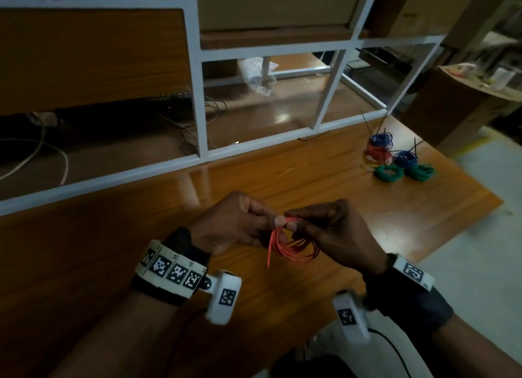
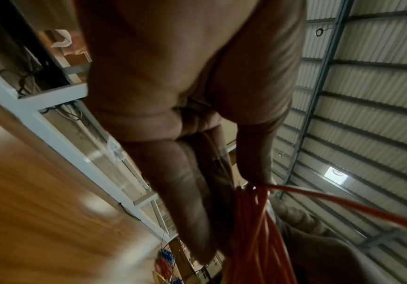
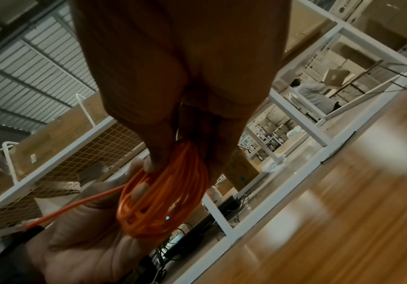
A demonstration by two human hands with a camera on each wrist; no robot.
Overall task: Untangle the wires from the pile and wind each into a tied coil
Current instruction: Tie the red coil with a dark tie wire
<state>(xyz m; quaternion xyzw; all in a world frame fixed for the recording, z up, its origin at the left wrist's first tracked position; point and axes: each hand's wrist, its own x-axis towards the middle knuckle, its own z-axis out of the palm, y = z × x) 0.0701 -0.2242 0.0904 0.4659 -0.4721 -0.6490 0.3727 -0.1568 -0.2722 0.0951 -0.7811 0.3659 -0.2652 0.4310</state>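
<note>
Wooden table [image 1: 197, 196] | orange coil [image 1: 293, 245] pinched by left hand [image 1: 234, 222] and right hand [image 1: 330, 230], mid-frame | loops should be kept pinched flat while loose tail [image 1: 269, 250] is wrapped.

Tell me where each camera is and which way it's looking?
Head: on the person's head, looking down at the left hand, right hand, both wrists and the orange wire coil above the wooden table.
Left wrist: looks along the left hand's fingers to the coil.
Right wrist: looks along the right hand's fingers.
All share the coil.
</note>
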